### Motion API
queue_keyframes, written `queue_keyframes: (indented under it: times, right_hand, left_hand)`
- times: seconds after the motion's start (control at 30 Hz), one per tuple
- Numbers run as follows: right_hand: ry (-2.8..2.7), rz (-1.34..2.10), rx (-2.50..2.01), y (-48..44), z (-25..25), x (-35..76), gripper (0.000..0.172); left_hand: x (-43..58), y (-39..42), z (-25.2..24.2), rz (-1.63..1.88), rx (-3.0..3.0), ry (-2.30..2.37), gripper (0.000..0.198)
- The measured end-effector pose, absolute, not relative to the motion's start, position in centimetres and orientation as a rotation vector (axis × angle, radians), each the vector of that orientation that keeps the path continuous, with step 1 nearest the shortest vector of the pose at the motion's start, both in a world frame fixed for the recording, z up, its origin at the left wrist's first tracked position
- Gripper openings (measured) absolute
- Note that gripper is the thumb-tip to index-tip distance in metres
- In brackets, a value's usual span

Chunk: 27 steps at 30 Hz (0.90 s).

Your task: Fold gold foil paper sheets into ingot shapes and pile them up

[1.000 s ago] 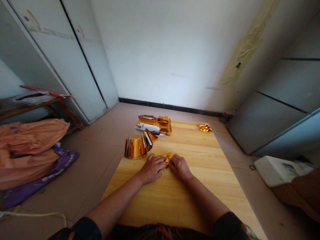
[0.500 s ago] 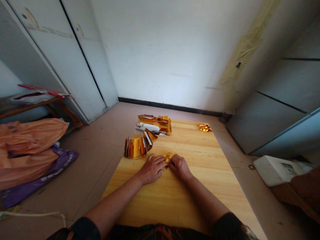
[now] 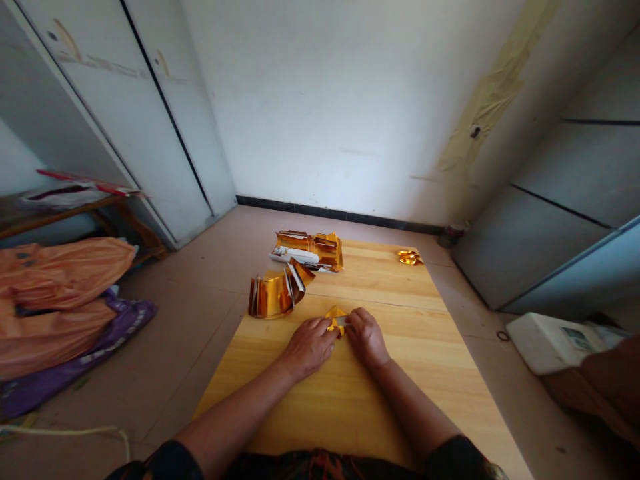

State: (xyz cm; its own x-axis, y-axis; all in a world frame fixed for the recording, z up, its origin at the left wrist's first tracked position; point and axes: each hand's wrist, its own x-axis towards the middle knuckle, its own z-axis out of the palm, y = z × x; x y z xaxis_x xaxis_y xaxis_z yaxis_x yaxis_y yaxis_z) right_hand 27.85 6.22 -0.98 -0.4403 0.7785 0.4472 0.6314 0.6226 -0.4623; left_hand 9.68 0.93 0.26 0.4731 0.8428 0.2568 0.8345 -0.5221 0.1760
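Between my two hands, low over the wooden table (image 3: 400, 373), is a small piece of folded gold foil paper (image 3: 336, 321), with a pale grey patch showing on its right part. My left hand (image 3: 309, 347) is closed on the paper's left side, fingertips against it. With thumb and fingers together, my right hand (image 3: 367, 335) pinches the right edge. The fingertips partly hide the paper's folds. Just beyond my left hand stands a curved bundle of gold foil sheets (image 3: 273, 297), fanned open with white backs showing.
Farther back lie a stack of gold foil sheets with white edges (image 3: 327, 247) and, at the far right corner, a shiny folded gold piece (image 3: 409, 257). Orange and purple bags (image 3: 60, 287) lie on the left. A white box (image 3: 545, 340) stands on the right.
My right hand has shifted slightly right, and a grey patch now shows on the gold paper. My left hand has drawn a little nearer and its fingers have curled in.
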Motion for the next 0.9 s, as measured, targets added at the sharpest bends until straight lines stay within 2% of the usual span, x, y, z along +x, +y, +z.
queue_keyframes:
  times: [0.27, 0.67, 0.9]
  right_hand:
    - [-2.254, 0.304, -1.162, 3.5, -1.1, 27.2, 0.016]
    - [-2.399, -0.142, -1.243, 2.3, -0.2, 26.2, 0.015]
    - [-2.289, 0.010, -1.255, 3.0, -0.9, 26.7, 0.017]
  left_hand:
    - [12.1, 0.6, 0.2, 0.399, 2.598, 1.705, 0.026]
    - [10.4, 1.5, 0.6, 0.529, 2.601, 1.579, 0.025]
    - [9.3, 2.0, 0.7, 0.510, 2.616, 1.473, 0.024]
